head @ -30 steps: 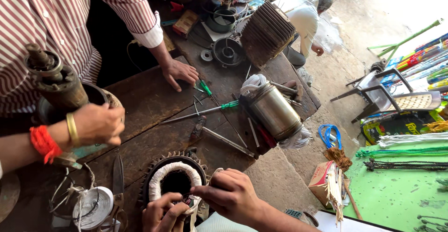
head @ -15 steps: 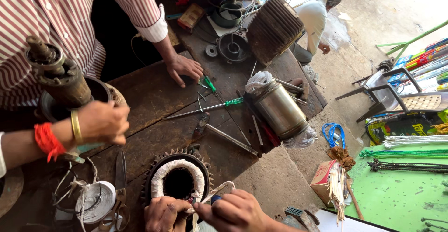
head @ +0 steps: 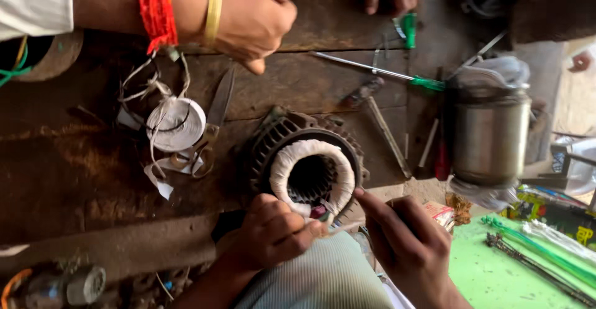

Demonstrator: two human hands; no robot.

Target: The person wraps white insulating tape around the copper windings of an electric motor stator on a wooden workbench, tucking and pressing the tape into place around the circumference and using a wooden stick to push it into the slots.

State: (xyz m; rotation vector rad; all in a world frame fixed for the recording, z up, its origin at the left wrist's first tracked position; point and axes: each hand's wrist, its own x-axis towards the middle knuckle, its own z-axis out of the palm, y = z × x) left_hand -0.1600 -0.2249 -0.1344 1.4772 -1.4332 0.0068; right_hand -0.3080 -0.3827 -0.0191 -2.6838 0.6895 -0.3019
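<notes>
The left hand's [head: 273,234] fingers [head: 298,227] curl closed on the near rim of the motor stator [head: 310,160], pinching the white-wrapped winding [head: 292,160] at its lower edge, beside a bit of red lead. The right hand [head: 406,247] sits just right of that spot, forefinger [head: 366,200] stretched to touch the winding's lower right edge, the other fingers folded; whether they hold anything I cannot tell. The stator stands on the wooden tabletop [head: 93,160] with its bore facing up, directly beyond both hands; the left hand is the closer. Left of the stator lie scissors [head: 211,132] and a roll of white tape [head: 177,122]. Right of it stands a metal canister [head: 487,138]; beyond it lies a green-handled screwdriver [head: 385,73]. Another person's fist [head: 254,20], wearing a red thread and a bangle, hangs above the tape.
</notes>
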